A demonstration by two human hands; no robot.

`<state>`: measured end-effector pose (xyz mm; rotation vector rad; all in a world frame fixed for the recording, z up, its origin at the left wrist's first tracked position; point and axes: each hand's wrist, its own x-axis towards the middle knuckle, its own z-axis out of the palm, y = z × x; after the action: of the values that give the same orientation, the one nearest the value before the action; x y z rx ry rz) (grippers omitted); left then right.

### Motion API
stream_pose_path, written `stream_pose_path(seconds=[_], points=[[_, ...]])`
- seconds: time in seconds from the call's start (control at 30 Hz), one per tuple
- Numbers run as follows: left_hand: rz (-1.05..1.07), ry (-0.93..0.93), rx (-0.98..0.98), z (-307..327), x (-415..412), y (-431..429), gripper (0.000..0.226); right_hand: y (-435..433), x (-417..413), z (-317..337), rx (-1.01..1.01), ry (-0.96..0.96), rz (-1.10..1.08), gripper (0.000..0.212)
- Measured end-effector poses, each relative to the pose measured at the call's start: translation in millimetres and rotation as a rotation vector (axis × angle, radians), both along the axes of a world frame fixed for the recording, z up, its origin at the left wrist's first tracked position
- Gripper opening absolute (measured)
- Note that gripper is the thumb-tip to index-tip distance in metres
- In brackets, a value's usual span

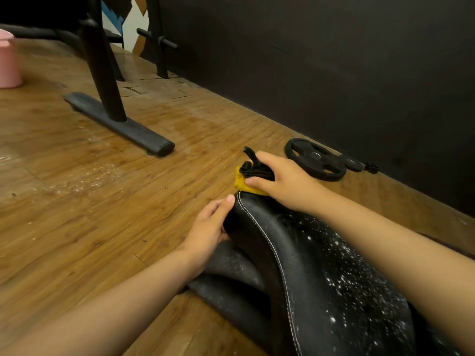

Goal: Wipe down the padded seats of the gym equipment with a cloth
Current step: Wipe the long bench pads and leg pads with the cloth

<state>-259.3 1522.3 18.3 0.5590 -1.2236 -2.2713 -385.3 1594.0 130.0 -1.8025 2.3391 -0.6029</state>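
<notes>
A black padded seat [321, 273] with white stitching fills the lower right, and white specks dot its top. My right hand [285, 181] grips a bunched yellow and black cloth [246, 182] at the seat's far tip. My left hand [210, 229] holds the seat's left edge near that tip, thumb on top and fingers curled under the padding.
A black machine frame [102, 62] stands on a foot bar [120, 124] on the wooden floor [90, 201]. Black weight plates [317, 159] lie by the dark wall [334, 73]. A pink bucket [9, 60] sits at the far left. White dust [84, 179] is scattered on the floor.
</notes>
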Motion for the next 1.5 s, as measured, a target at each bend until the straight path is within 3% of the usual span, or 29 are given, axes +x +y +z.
stream_pose_path(seconds=[0.13, 0.33, 0.53, 0.73, 1.0, 1.07, 1.17, 1.3, 1.37, 1.5], points=[[-0.009, -0.007, -0.003, -0.4, 0.2, -1.3, 0.023, 16.5, -4.9, 7.8, 0.026, -0.062, 0.043, 0.019], [0.006, -0.005, 0.013, -0.2, -0.2, -0.7, 0.018, -6.9, 13.3, 3.5, 0.005, 0.092, 0.124, 0.013], [-0.061, 0.019, 0.037, -1.1, 5.0, -5.7, 0.019, 26.2, 11.5, 6.7, 0.015, 0.06, 0.18, 0.017], [-0.059, 0.008, 0.029, -1.0, 4.8, -4.8, 0.017, 5.7, 18.2, 4.4, -0.018, 0.093, 0.13, 0.015], [-0.051, -0.087, 0.001, 7.6, 10.3, -0.6, 0.025, 58.6, 6.2, 32.5, 0.241, -0.063, 0.068, 0.017], [0.004, -0.133, -0.093, 9.6, 14.1, 2.6, 0.02, 60.3, -3.0, 35.9, 0.143, -0.07, -0.003, 0.02], [0.101, -0.207, -0.417, 12.0, 22.6, 7.0, 0.027, 53.7, -16.6, 39.1, -0.056, -0.165, -0.152, 0.026], [0.135, -0.207, -0.658, 11.3, 22.9, 4.4, 0.031, 38.3, -27.0, 30.3, -0.09, -0.313, -0.255, 0.03], [0.123, -0.21, -0.701, 8.9, 16.6, 0.4, 0.036, 29.4, -25.7, 21.4, -0.052, -0.33, -0.228, 0.029], [0.08, -0.213, -0.729, 8.0, 4.1, 8.7, 0.07, 14.6, -13.4, 10.8, 0.053, -0.235, -0.002, 0.021]])
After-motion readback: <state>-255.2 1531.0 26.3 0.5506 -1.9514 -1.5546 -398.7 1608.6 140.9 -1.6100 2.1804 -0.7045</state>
